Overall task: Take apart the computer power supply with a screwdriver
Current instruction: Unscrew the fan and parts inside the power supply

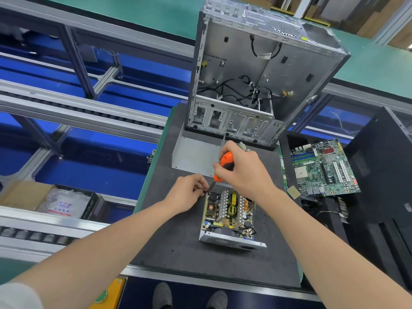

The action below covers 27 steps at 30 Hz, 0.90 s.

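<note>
We saw one power supply (pixel 229 216) lying on the dark mat (pixel 178 241), in front of the person and a little to the right of the mat's middle; its lid was off, so that the circuit board with coils, capacitors and heat sinks was open to view. One screwdriver (pixel 225 165) with an orange and black handle stood almost upright over the far left corner of the unit, and its tip was hidden behind the hands. The right hand (pixel 243 169) was closed in a fist around this handle. The left hand (pixel 189 192) rested at the same corner, its fingers pinched narrowly together against the edge of the housing; whether it held some small thing there, we could not tell. Just behind the hands lay one bent grey metal cover (pixel 196 152). Farther back one empty computer case (pixel 256 70) stood upright with loose black cables inside. To the right lay one green motherboard (pixel 323 168), and at the left one cardboard box (pixel 51 199) with a plastic bag inside.
</note>
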Tool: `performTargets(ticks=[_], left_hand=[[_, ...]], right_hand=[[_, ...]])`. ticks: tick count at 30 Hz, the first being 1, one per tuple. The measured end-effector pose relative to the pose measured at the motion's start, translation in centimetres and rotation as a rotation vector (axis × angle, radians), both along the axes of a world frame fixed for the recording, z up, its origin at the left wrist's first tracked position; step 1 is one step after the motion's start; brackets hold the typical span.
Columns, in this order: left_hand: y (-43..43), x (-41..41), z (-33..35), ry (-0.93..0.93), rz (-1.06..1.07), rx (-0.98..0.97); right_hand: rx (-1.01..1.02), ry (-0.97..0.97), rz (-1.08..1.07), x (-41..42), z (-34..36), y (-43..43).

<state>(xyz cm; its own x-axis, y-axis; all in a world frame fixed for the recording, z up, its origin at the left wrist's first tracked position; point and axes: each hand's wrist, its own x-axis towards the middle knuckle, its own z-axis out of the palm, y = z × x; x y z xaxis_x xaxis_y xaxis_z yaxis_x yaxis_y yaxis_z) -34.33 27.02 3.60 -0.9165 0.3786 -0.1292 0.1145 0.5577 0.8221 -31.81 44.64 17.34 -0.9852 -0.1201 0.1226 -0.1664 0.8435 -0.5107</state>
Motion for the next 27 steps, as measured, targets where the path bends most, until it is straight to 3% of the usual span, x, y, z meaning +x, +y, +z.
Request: performTargets(ticks=[27], left_hand=[[0.15, 0.11, 0.26, -0.015, -0.019, 0.005]], right_hand=[[0.028, -0.064, 0.084, -0.69, -0.29, -0.33]])
